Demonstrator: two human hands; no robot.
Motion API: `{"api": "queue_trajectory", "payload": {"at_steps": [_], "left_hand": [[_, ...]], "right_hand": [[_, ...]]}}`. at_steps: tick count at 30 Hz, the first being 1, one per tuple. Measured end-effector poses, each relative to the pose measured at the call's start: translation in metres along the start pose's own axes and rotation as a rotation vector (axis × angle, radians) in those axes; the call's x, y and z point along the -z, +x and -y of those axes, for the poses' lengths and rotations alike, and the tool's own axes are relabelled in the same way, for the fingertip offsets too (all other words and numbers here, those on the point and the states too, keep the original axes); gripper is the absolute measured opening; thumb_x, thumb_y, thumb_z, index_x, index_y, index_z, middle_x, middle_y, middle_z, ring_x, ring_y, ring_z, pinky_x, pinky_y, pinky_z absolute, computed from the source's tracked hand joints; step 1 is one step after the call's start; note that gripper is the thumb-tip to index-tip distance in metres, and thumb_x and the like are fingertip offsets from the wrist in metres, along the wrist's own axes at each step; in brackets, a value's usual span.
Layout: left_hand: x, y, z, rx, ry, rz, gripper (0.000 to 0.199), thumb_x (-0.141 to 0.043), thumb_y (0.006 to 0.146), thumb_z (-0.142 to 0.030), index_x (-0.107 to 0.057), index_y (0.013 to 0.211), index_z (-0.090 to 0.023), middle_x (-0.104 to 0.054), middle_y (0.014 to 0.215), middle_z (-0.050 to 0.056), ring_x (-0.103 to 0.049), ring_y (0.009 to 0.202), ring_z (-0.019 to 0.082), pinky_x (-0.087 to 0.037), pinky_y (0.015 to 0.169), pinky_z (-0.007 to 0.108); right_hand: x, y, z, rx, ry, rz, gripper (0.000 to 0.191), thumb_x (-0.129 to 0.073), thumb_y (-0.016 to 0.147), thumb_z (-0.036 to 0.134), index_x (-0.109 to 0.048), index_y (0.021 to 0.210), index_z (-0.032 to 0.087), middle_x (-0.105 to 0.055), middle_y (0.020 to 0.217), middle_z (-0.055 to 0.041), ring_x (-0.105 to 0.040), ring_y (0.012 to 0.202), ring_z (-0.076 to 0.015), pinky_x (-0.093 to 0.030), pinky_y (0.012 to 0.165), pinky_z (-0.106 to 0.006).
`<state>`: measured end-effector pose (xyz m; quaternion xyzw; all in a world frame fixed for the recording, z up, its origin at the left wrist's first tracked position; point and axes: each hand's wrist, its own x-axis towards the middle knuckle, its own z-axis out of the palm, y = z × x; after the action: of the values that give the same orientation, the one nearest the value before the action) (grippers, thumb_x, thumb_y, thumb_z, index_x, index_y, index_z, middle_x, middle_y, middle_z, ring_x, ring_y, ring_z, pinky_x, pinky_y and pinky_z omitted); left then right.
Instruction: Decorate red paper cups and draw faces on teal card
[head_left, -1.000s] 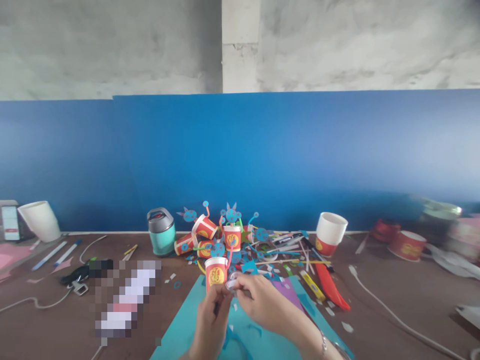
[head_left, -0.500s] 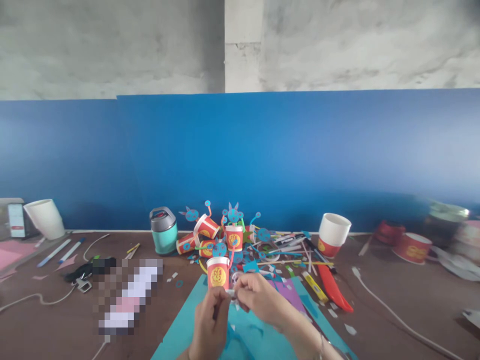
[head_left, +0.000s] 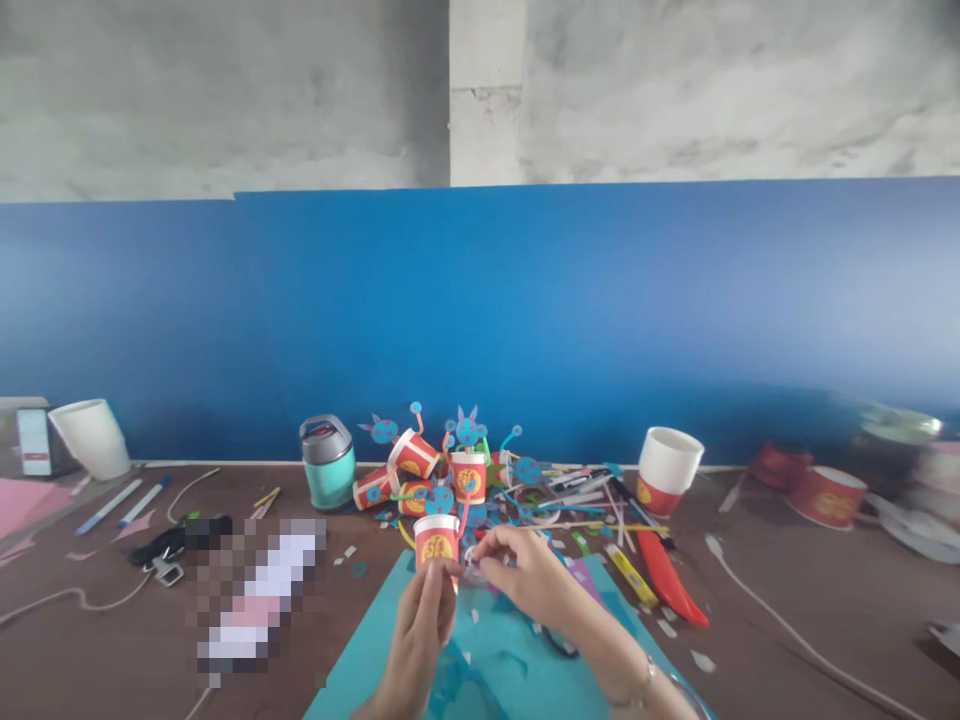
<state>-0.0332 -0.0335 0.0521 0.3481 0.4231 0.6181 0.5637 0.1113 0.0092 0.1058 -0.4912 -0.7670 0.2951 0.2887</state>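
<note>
A red and white paper cup (head_left: 436, 538) with a yellow emblem is upright at the near end of a cluttered pile. My left hand (head_left: 420, 625) overlaps its lower front, with thumb and fingers pressed together. Whatever small thing lies between those fingertips is hidden. Just to the right, my right hand (head_left: 525, 578) has its fingertips closed on a small clear tape roll (head_left: 472, 572), partly covered by the fingers. Under both hands lies turquoise paper (head_left: 375, 655) with cut scraps on it.
Behind are several decorated cups (head_left: 470, 478) with blue paper faces and straws. A turquoise jar (head_left: 330, 472) stands left, stacked white cups (head_left: 669, 465) right. A yellow box (head_left: 630, 573), a red pouch-like item (head_left: 670, 580) and a white cable (head_left: 795, 625) lie rightward.
My hands were close together over a small whitish piece; now they are slightly apart. The left has shifted up against the cup's front, the right slightly up and to the right.
</note>
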Motion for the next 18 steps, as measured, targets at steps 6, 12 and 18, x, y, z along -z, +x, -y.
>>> {"api": "queue_trajectory", "payload": {"at_steps": [6, 12, 18], "left_hand": [[-0.006, -0.005, -0.006, -0.014, -0.002, 0.005, 0.055, -0.058, 0.069, -0.069, -0.06, 0.082, -0.016, -0.023, 0.05, -0.01, -0.017, 0.043, 0.004, -0.015, 0.041, 0.018], [-0.005, -0.003, -0.013, -0.04, -0.031, -0.03, 0.061, -0.051, 0.077, -0.067, -0.051, 0.115, -0.019, -0.037, 0.048, -0.01, -0.02, 0.038, 0.004, -0.012, 0.038, 0.019], [-0.005, -0.008, -0.006, 0.129, -0.065, 0.054, 0.075, -0.047, 0.07, -0.076, -0.048, 0.123, -0.023, -0.047, 0.051, -0.008, -0.021, 0.035, 0.002, -0.009, 0.039, 0.018]], "right_hand": [[-0.001, -0.003, 0.009, 0.19, 0.138, -0.038, 0.012, -0.053, 0.072, 0.011, -0.06, 0.065, 0.017, -0.067, 0.081, -0.0034, -0.061, 0.079, -0.017, -0.044, 0.072, -0.025], [0.01, -0.011, 0.021, 0.3, -0.182, -0.294, 0.013, -0.051, 0.078, 0.009, -0.058, 0.072, 0.018, -0.062, 0.086, -0.0053, -0.055, 0.086, -0.0205, -0.038, 0.081, -0.035], [-0.003, -0.021, 0.03, 0.249, 0.048, 0.08, 0.013, -0.057, 0.075, 0.01, -0.062, 0.068, 0.02, -0.059, 0.087, -0.0012, -0.055, 0.088, -0.0164, -0.041, 0.08, -0.027]]}}
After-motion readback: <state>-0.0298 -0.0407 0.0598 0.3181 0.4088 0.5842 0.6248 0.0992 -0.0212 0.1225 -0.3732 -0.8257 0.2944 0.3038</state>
